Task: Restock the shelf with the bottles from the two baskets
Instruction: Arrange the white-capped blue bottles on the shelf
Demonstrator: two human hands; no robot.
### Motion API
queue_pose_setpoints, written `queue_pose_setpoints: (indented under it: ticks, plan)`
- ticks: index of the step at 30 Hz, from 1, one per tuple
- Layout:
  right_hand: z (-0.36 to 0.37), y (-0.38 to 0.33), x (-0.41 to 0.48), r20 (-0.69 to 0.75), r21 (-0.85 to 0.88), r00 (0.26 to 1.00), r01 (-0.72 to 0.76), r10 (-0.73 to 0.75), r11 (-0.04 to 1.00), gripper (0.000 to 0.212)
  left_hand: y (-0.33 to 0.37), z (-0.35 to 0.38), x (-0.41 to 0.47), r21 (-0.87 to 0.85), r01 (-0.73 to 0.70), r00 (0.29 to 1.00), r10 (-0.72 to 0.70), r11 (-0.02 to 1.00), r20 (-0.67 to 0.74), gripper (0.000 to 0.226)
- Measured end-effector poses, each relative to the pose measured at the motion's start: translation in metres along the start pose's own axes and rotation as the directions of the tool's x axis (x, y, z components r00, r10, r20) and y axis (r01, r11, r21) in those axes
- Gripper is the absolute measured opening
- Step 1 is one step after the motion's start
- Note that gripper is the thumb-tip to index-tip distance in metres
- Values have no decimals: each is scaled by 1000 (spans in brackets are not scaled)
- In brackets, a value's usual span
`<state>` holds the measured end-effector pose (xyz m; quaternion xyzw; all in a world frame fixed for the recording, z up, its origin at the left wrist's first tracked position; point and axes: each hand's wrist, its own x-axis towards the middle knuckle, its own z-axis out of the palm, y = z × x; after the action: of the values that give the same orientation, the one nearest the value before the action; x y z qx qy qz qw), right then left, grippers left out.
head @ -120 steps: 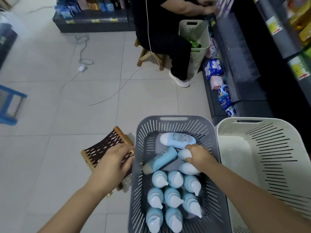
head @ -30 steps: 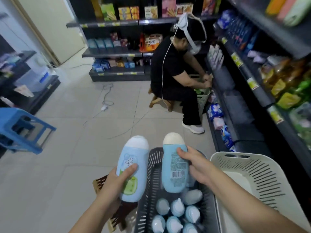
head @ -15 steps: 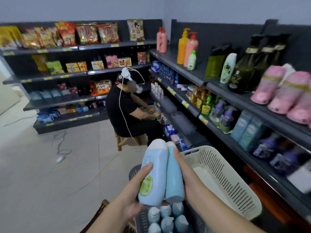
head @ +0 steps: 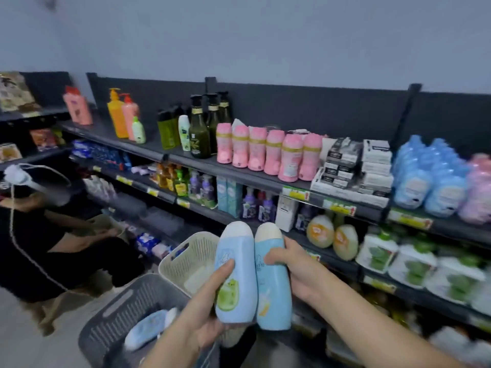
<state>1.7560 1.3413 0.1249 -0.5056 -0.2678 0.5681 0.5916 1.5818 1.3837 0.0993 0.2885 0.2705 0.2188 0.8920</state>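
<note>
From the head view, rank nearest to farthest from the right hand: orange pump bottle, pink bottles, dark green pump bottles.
1. pink bottles, on the top shelf, above the right hand.
2. dark green pump bottles, further left along it.
3. orange pump bottle, far left end.

Only two bare forearms and two bare hands of the person are in view. The left forearm [head: 172, 346] shows at the bottom edge, just left of centre, cut off by the frame well short of the elbow. The left hand [head: 204, 314] lies in the lower middle. The right forearm [head: 372, 322] reaches to the lower right corner (a much longer stretch of it shows), slim and uncovered right to the frame edge. The right hand [head: 297, 269] lies right of centre, its wrist bare. The nails are too blurred to make out.
</note>
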Motion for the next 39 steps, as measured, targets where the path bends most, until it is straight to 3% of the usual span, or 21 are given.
queue_pose_setpoints:
  ticks: [4,9,14,18,21,25,28,35,39]
  plan:
    - [-65,-34,-55,-148,51,983,121,-112,991,54,-32,72,26,46,101,989,-105,994,108,58]
    - [-154,-57,-125,-367,106,912,238,-185,965,87,-89,167,53,158,132,972,-159,979,172,45]
    - [-239,-90,-204,-476,-5,836,307,-272,952,47,-160,261,79,301,114,946,-196,947,258,52]
    - [-308,-116,-272,-543,-260,777,204,-317,944,32,-212,331,100,376,55,924,-190,925,331,95]
    - [-347,-137,-316,-617,-382,678,187,-400,905,29,-245,383,109,407,-15,901,-164,913,402,94]
    - [-385,-168,-369,-698,-404,531,261,-480,877,28,-274,453,114,403,-96,855,-132,910,502,69]
    - [-411,-195,-401,-720,-439,433,320,-541,840,31,-280,505,124,410,-233,821,-47,882,569,40]
    - [-478,-262,-441,-737,-527,222,403,-638,749,39,-278,605,174,404,-402,816,121,822,565,43]
    - [-511,-307,-437,-691,-596,138,446,-710,667,37,-269,659,220,379,-543,739,212,749,640,38]
